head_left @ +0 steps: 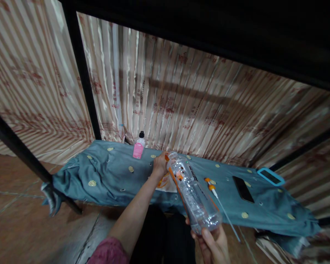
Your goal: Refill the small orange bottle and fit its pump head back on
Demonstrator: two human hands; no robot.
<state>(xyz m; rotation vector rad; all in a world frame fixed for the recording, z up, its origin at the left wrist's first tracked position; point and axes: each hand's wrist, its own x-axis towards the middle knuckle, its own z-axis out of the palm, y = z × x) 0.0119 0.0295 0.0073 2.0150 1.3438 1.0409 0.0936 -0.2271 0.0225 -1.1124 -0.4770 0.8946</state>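
Note:
A clear, see-through plastic bottle (195, 194) with orange and black print slants across the middle, its neck away from me and its base near me. My right hand (211, 242) grips the bottle by its base, thumb on top. At the neck end is my left hand (161, 165), its fingers closed and partly hidden by the bottle. A bit of orange shows between that hand and the bottle mouth; what it belongs to I cannot make out. Under the bottle, an orange-and-white packet (167, 183) shows in part. To the right lies an orange-and-white pump head (210, 185) with a long thin tube.
A pink-labelled bottle with a black cap (139, 146) stands at the back left of the blue-green cloth (112, 187). Right of the pump lie a black phone (243, 189) and a blue-framed device (271, 176). Dark metal posts (84, 69) and a striped curtain (165, 91) surround the surface.

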